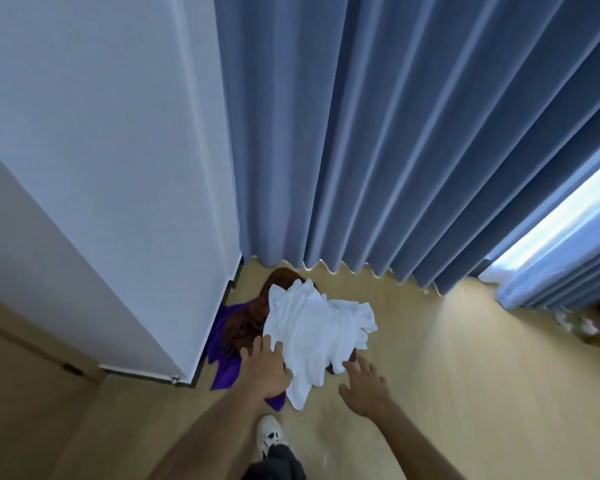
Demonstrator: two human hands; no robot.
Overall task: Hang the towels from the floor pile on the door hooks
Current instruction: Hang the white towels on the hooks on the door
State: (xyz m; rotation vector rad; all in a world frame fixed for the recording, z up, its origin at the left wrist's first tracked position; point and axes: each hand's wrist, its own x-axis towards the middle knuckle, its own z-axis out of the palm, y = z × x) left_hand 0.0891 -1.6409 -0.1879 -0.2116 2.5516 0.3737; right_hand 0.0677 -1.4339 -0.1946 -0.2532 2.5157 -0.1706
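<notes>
Both hands reaching for the floor pile: pick-up step.
Left hand (265,370) and right hand (364,386), fingers spread, empty; next, grasp white towel (312,327) lying over brown towel (246,323) and purple towel (222,358).

Both hands, left (265,370) and right (364,384), spread open over the white towel (316,327) topping the floor pile (243,327)

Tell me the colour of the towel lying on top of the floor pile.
White: the crumpled cloth towel, seen in the head view.

No readable text, label or number anywhere.
</notes>
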